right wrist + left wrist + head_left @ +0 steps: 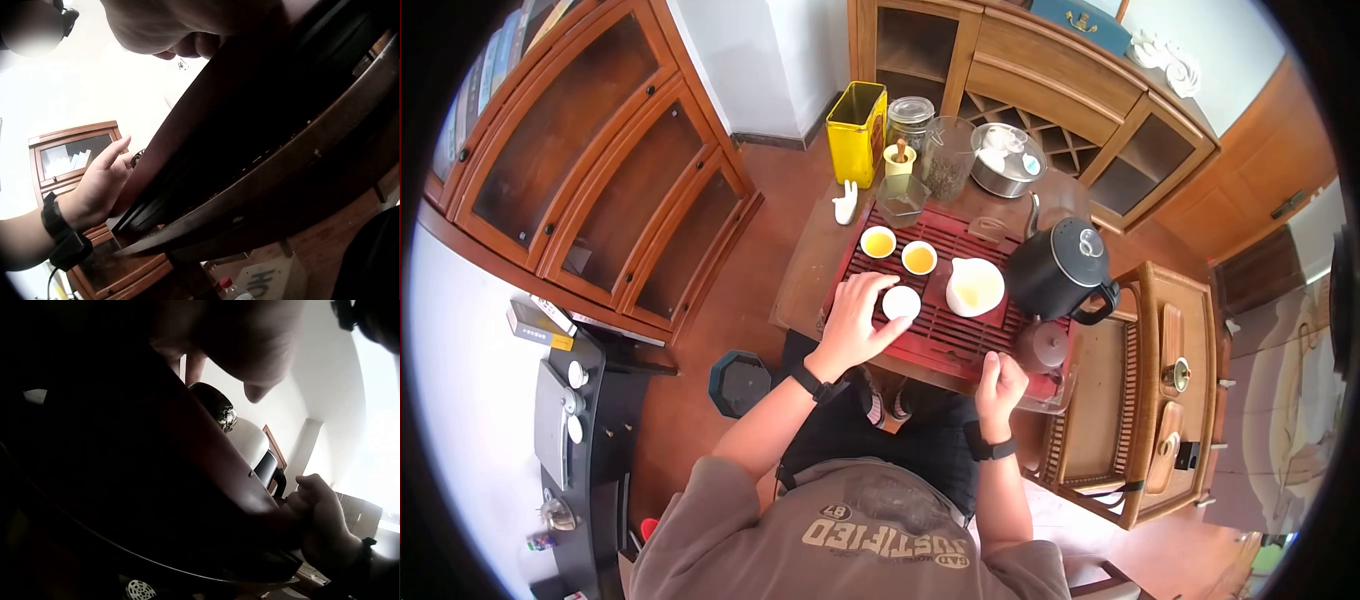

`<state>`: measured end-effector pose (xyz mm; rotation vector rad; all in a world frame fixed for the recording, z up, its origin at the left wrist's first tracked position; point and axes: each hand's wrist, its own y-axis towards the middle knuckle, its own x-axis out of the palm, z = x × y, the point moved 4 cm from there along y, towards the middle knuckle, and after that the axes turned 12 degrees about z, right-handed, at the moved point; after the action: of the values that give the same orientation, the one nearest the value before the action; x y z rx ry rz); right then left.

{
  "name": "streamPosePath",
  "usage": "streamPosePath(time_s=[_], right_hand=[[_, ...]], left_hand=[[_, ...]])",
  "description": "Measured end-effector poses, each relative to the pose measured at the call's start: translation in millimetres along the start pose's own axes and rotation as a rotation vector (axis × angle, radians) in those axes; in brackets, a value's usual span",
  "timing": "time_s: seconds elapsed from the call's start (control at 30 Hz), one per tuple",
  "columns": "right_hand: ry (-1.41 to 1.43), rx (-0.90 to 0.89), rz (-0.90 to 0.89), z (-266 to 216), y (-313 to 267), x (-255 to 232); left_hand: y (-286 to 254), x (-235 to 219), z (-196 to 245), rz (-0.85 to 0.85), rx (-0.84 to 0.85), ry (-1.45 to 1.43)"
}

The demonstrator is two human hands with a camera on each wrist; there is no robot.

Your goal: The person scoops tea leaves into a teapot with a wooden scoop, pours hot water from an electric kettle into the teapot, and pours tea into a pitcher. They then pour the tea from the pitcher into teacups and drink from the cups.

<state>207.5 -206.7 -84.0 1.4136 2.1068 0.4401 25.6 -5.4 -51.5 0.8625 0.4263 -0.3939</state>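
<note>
A small cup (901, 304), white inside, stands near the left edge of the slatted red tray (948, 352). My left hand (852, 325) is around it, thumb and fingers spread on two sides; in the left wrist view the thumb is apart from the dark patterned cup (214, 403). Two cups of yellow tea (878, 242) (919, 258) stand just beyond. A white pitcher (975, 287) sits right of them. My right hand (1000, 388) is curled at the tray's near edge, beside a brown teapot (1042, 346), holding nothing visible.
A black kettle (1062, 265) stands at the tray's right. Behind the tray are a hexagonal glass dish (902, 199), a yellow tin (856, 140), glass jars and a round metal container (1005, 172). A white hand-shaped figure (846, 204) stands at the back left.
</note>
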Motion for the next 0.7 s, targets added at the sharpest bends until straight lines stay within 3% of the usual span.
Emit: streamPosePath(time_s=[0.07, 0.23, 0.37, 0.43, 0.7], right_hand=[[0.006, -0.004, 0.004, -0.9, 1.7, 0.6], [0.017, -0.011, 0.007, -1.5, 2.7, 1.1], [0.025, -0.022, 0.013, -2.6, 2.1, 0.6], [0.02, -0.017, 0.01, -1.2, 1.4, 0.1], [0.016, -0.007, 0.003, -2.6, 0.8, -1.6]], left_hand=[[-1.5, -1.6, -13.5, 0.085, -0.103, -0.148], [19.3, -11.2, -29.6, 0.236, -0.228, -0.096], [38.3, -12.3, -60.3, 0.157, -0.24, 0.085], [43.2, -6.5, -73.3, 0.026, -0.207, 0.211], [55.9, 4.4, -75.7, -0.099, -0.278, 0.173]])
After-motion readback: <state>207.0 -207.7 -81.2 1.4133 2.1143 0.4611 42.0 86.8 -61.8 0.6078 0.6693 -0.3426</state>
